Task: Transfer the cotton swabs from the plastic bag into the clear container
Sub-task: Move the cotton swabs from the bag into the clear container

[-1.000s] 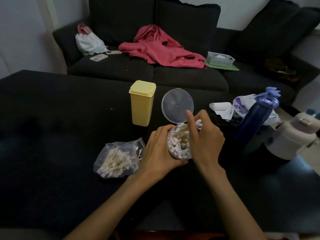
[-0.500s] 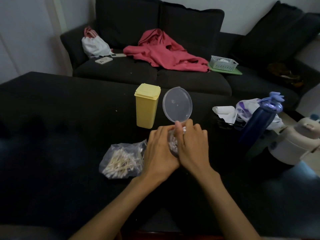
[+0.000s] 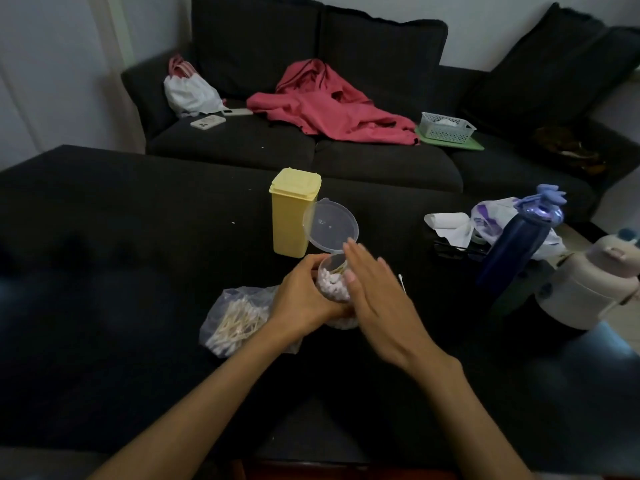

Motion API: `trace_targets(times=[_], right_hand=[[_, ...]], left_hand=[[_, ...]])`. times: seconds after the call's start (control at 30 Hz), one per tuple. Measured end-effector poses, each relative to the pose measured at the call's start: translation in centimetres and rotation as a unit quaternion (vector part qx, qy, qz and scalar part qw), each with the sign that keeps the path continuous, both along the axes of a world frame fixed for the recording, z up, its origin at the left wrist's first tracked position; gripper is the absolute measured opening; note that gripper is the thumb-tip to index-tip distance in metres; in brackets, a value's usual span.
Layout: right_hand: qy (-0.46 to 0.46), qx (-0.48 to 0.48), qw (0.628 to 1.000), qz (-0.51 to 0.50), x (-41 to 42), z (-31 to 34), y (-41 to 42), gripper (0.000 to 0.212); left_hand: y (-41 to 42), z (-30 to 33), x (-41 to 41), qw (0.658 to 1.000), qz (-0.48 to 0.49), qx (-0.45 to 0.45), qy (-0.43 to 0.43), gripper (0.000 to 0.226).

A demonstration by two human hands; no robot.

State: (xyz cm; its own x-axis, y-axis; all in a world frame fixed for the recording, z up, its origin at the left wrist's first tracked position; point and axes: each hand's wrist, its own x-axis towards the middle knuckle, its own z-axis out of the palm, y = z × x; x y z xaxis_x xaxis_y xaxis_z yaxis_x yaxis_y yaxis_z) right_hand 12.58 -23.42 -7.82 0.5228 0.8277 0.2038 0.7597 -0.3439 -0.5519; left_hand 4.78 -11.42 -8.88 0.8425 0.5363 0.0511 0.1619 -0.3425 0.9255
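My left hand (image 3: 302,299) grips the clear round container (image 3: 333,285) from its left side, tilted toward me, with white swab tips filling its mouth. Its hinged clear lid (image 3: 330,225) stands open behind it. My right hand (image 3: 375,299) lies flat with straight fingers against the container's right side and holds nothing. The plastic bag (image 3: 239,318) with several cotton swabs lies on the dark table just left of my left hand. One loose swab (image 3: 401,282) lies on the table right of my right hand.
A yellow lidded box (image 3: 292,211) stands just behind the container. At the right are a dark blue bottle (image 3: 516,244), a cream flask (image 3: 588,289), white paper and a plastic wrapper. A sofa with red cloth, a phone and a basket lies beyond the table.
My right hand has gone from curling over the container's mouth to lying flat beside it. The container has tipped toward me and its swab tips show again.
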Motion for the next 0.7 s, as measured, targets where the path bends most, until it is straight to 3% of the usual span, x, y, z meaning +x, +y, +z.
trace_targets(times=[0.2, 0.3, 0.37, 0.53, 0.7], right_hand=[[-0.029, -0.096, 0.995, 0.021, 0.4, -0.7, 0.0, 0.053], [0.047, -0.031, 0.998, 0.010, 0.4, -0.1, -0.3, 0.050], [0.039, -0.003, 0.999, -0.024, 0.6, 0.0, -0.5, 0.052], [0.013, -0.128, 0.991, -0.019, 1.2, -1.2, -0.9, 0.052], [-0.032, -0.149, 0.988, -0.038, 2.1, -1.4, -0.4, 0.050]], left_hand=[[0.0, 0.4, 0.8, 0.998, 0.007, 0.065, 0.027, 0.067], [0.1, 0.3, 1.2, 0.998, -0.006, 0.067, 0.019, 0.074], [0.3, 0.1, 1.5, 0.997, -0.028, 0.061, 0.022, 0.079], [0.6, -0.6, 3.0, 0.994, -0.065, 0.031, 0.082, 0.078], [1.1, -0.5, 3.5, 0.989, -0.114, 0.005, 0.098, 0.082]])
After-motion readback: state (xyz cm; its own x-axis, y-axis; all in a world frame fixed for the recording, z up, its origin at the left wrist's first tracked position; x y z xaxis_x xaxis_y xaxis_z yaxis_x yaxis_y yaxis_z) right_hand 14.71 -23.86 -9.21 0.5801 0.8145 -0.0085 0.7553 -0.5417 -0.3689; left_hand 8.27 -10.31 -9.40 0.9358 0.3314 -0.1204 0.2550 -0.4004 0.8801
